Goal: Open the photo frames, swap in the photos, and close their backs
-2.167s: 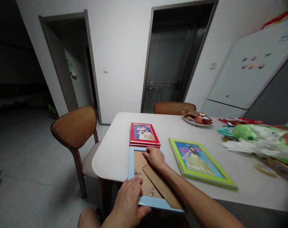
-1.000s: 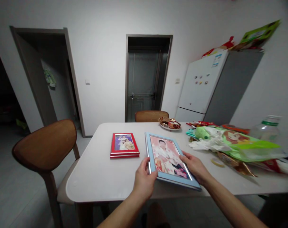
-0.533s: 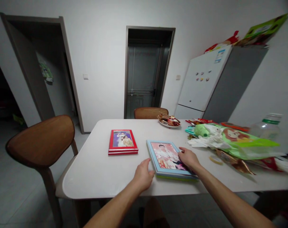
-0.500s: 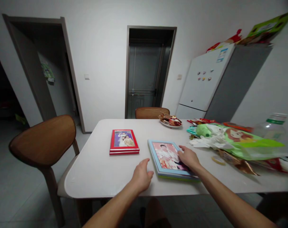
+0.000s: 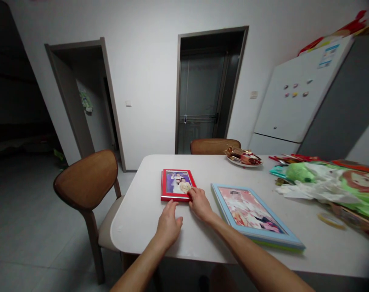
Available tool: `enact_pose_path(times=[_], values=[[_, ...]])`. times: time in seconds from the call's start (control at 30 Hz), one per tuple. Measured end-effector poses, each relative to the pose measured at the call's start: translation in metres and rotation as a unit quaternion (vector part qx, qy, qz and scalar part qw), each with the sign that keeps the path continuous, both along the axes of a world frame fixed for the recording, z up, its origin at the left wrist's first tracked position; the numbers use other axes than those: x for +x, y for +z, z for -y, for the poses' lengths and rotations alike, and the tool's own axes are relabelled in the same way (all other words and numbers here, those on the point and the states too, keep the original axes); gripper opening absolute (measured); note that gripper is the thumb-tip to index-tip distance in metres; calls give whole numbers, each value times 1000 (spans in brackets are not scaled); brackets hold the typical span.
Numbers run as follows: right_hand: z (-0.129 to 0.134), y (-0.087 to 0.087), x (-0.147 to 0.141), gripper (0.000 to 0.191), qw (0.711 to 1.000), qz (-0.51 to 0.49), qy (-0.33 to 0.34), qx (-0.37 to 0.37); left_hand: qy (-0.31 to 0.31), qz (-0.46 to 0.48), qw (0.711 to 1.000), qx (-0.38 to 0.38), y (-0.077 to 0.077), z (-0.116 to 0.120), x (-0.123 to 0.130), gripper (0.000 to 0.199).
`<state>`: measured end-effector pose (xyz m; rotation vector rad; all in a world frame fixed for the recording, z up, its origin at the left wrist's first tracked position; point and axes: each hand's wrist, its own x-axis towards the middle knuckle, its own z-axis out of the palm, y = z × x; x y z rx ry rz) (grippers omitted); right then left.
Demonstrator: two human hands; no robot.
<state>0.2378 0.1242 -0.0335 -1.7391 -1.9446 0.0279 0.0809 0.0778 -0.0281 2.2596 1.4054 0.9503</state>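
The left hand [image 5: 168, 226], loosely open, is at the near edge of the red photo frame [image 5: 178, 183]; the right hand [image 5: 199, 205], closer, curls over its near right corner, grip unclear. The frame lies just ahead on the white tabletop [image 5: 137, 215], long axis seemingly running away

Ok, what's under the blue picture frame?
A green edge shows beneath the blue picture frame along its near side; whatever else lies under there is covered.

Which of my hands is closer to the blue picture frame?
Right. Your right hand is left of the blue frame, at a corner of the red frame; your left hand is farther left, by the red frame's near edge.
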Motion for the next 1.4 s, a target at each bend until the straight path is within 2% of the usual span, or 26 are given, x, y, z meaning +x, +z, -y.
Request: enact_pose_path(times=[0.07, 0.17, 0.23, 0.3, 0.37, 0.43, 0.53, 0.63, 0.73, 0.8, 0.87, 0.93, 1.0, 1.07, 1.13, 1.27, 1.4], values=[[13, -4, -1, 30, 1000, 0, 19, 9, -6, -19, 1000, 15, 4, -1, -1, 49], [45, -9, -1, 29, 996, -24, 87, 21, -28, -52, 998, 28, 8, 1, 1, 55], [69, -9, 0, 30, 990, -56, 127, 23, -57, -75, 995, 29, 7, 8, 4, 50], [89, -7, 1, 33, 985, -91, 142, 27, -88, -96, 991, 27, 4, 17, 9, 35], [99, -6, 5, 38, 982, -136, 126, 40, -108, -115, 987, 25, 1, 28, 15, 28], [99, -6, 8, 40, 978, -194, 72, 36, -109, -128, 985, 25, -1, 36, 19, 29], [84, -8, 10, 44, 959, -280, -1, -35, -78, -141, 987, 22, -1, 43, 18, 40], [72, -4, 3, 53, 915, -385, -13, -119, -48, -143, 988, 17, -3, 46, 14, 52], [76, 11, -11, 56, 826, -539, -16, -167, -47, -130, 990, 33, -4, 47, 10, 53], [85, 27, -21, 54, 765, -621, 23, -169, -51, -96, 992, 62, 1, 47, 8, 55], [93, 44, -28, 48, 733, -659, 76, -150, -43, -24, 994, 100, 12, 49, 3, 58], [98, 57, -33, 44, 743, -650, 106, -123, -15, 72, 989, 129, 29, 52, -3, 55], [97, 61, -37, 44, 785, -601, 102, -108, 21, 162, 977, 134, 47, 56, -12, 48], [95, 53, -42, 45, 828, -543, 75, -121, 70, 247, 958, 124, 62, 61, -23, 40], [92, 39, -48, 49, 849, -502, 59, -152, 118, 327, 932, 102, 70, 68, -34, 38], [94, 14, -56, 57, 865, -458, 86, -184, 139, 478, 867, 21, 66, 88, -53, 43], [104, 7, -56, 60, 873, -439, 103, -189, 147, 581, 798, -59, 45, 115, -60, 54]])
